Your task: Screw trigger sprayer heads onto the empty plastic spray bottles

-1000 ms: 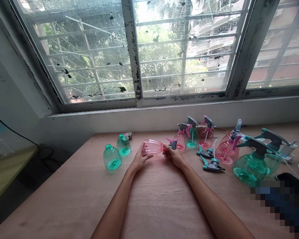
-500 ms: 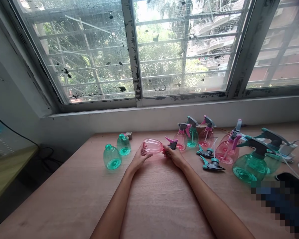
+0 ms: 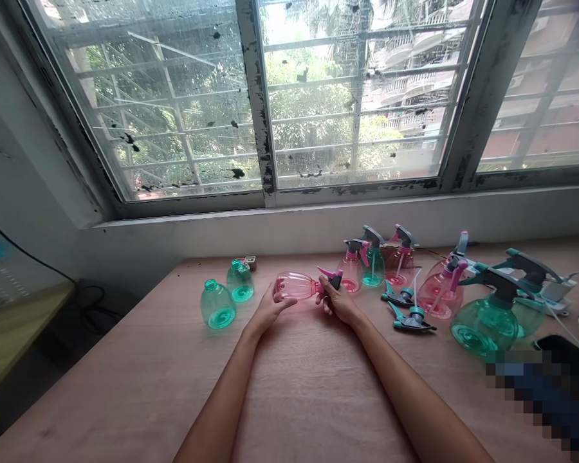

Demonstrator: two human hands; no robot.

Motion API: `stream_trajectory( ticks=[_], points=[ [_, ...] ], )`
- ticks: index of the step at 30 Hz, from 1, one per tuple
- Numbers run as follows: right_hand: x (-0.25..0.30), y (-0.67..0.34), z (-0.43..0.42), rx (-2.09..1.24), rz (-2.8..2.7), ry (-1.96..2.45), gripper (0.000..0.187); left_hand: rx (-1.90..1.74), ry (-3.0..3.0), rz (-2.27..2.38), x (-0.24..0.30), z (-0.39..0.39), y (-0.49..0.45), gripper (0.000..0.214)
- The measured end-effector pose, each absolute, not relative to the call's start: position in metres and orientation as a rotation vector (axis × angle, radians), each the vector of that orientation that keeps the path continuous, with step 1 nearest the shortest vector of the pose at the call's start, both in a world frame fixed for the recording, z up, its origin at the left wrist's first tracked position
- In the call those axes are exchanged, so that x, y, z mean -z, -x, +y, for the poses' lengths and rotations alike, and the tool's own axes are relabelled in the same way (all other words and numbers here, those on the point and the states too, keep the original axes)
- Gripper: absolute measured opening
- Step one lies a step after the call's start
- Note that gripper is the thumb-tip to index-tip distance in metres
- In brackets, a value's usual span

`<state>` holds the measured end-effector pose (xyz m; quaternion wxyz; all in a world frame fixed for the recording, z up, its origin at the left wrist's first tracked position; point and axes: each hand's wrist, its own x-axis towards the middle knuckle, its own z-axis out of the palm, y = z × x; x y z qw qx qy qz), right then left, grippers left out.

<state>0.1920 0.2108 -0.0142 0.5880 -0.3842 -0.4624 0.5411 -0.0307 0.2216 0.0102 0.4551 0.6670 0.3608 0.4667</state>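
The table runs under a wide window, and its far half carries everything in play. Toward the far right corner stands a crowd of assembled spray bottles: a large teal spray bottle, a large pink one behind it, and three smaller ones near the far edge. Left of centre two capless teal bottles stand upright, well apart from that group.

Between them, about midway along the far edge, the pink bottle lies on its side, long axis running left to right, base to the left and neck to the right. The left hand cups the base, fingers wrapped on its body. The right hand is closed around the pink trigger head at the neck, so each hand holds its own end.

Two loose teal trigger heads lie just right of the right hand, nothing between.
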Motion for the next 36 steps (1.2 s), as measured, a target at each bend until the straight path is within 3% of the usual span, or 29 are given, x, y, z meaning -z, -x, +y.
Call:
stream_trajectory(
  ticks=[7, 15, 18, 21, 31, 36],
  points=[
    [0.013, -0.192, 0.213, -1.293, -1.033, 1.006, 0.039, -1.156, -1.661, 0.92, -0.012, 0.219, 0.027, 0.06],
    [0.012, -0.18, 0.208, -1.096, -1.006, 1.043, 0.038, -1.153, -1.729, 0.971, -0.01, 0.216, 0.022, 0.063],
    [0.008, -0.178, 0.204, -0.942, -1.085, 1.012, 0.038, -1.164, -1.753, 1.028, -0.009, 0.216, 0.021, 0.07],
    [0.003, -0.174, 0.199, -0.695, -1.146, 1.03, 0.05, -1.148, -1.782, 1.082, -0.006, 0.218, 0.022, 0.072],
    [-0.004, -0.159, 0.194, -0.045, -1.285, 1.072, 0.063, -0.996, -2.232, 1.109, -0.006, 0.211, 0.021, 0.061],
    [-0.003, -0.167, 0.206, 0.125, -1.308, 1.136, 0.05, -1.071, -2.404, 1.238, -0.004, 0.208, 0.017, 0.059]
  ],
)
